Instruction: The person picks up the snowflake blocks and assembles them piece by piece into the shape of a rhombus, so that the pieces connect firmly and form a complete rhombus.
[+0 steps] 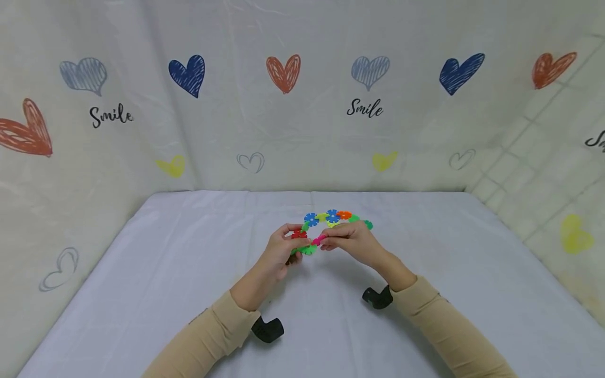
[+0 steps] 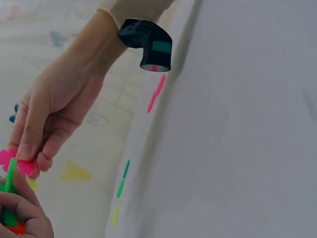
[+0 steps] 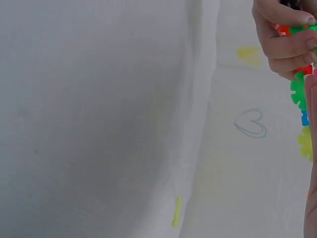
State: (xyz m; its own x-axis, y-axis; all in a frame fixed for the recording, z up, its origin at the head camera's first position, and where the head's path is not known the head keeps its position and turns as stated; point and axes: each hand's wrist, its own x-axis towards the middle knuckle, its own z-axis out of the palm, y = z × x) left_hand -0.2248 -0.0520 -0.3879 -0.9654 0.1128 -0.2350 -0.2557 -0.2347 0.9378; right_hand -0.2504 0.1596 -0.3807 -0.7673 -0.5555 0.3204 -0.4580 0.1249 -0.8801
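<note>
In R fingers (image 1: 338, 230): 1 pink pc (image 1: 317, 241)

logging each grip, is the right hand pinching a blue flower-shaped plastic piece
No, in the left wrist view the right hand pinches a bright pink flower-shaped plastic piece.

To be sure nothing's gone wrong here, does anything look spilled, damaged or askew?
Nothing stands out: the left hand holds joined coloured pieces, the right hand pinches a pink one, and no spill or damage shows.
</note>
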